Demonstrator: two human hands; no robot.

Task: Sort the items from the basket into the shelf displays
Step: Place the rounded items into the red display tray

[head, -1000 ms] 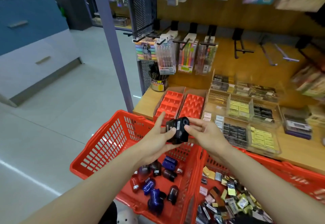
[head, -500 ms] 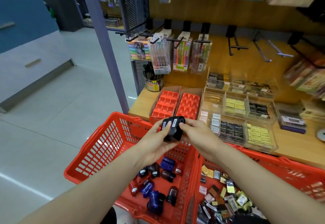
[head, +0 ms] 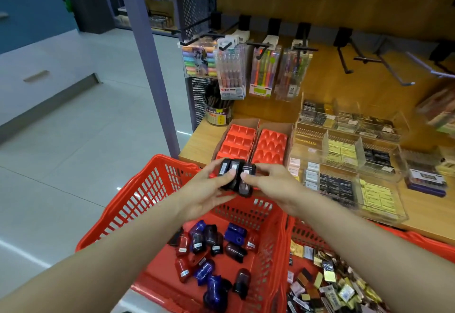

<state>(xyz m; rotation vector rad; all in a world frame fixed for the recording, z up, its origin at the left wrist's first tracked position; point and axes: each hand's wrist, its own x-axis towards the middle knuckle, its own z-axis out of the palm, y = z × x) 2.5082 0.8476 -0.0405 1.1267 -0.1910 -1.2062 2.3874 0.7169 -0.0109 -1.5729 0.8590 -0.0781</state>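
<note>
Pale grey floor tiles [head: 73,140] stretch away on the left, and a wooden display shelf [head: 204,138] with a wooden back wall fills the right side. Pen packs [head: 231,71] hang from black hooks on that wall. On the shelf stand clear acrylic bins [head: 349,155] of small yellow and black items, and just left of them two cardboard boxes with empty red plastic trays [head: 253,144] side by side.

Below the shelf edge sits a red plastic mesh basket [head: 147,189] holding loose small pencil sharpeners [head: 211,251] in blue, red and dark colours. A second red basket [head: 418,241] touches its right side and holds a heap of small flat packets [head: 327,280].

Above the first basket's far rim, in front of the red trays, both hands hold a cluster of small black sharpeners [head: 236,177] with white labels. The left hand [head: 204,194] cups and grips the cluster's left part, thumb pressed on top. The right hand [head: 273,184] pinches the rightmost piece, thumb on its front.
</note>
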